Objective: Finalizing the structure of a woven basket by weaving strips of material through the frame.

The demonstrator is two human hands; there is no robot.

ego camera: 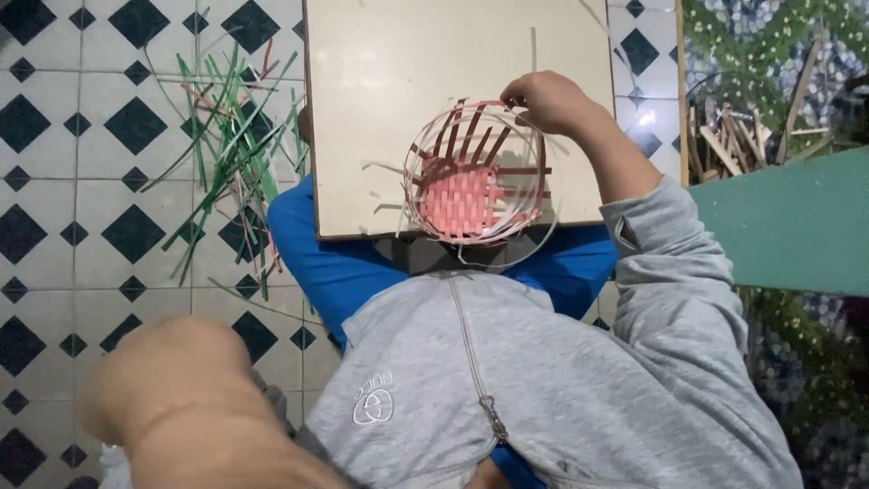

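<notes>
Head view looks down on a cream board [398, 109] resting on your lap, with a half-woven basket [475, 174] of pink and dark red strips sitting near its front edge. Your right hand [543, 100] is at the basket's far rim, fingers pinched closed on a strip there. Your left hand [167, 385] is raised close to the lens, blurred and well apart from the work; you cannot tell whether its fingers are curled or loose. With only one hand on the basket, a pull on that rim strip could drag the whole piece across the board or tip it off the front edge. The upright stakes stand free and could splay or slip out of the weave. Loose green strips [231, 154] lie scattered on the tiled floor [54, 226], out of easy reach.
</notes>
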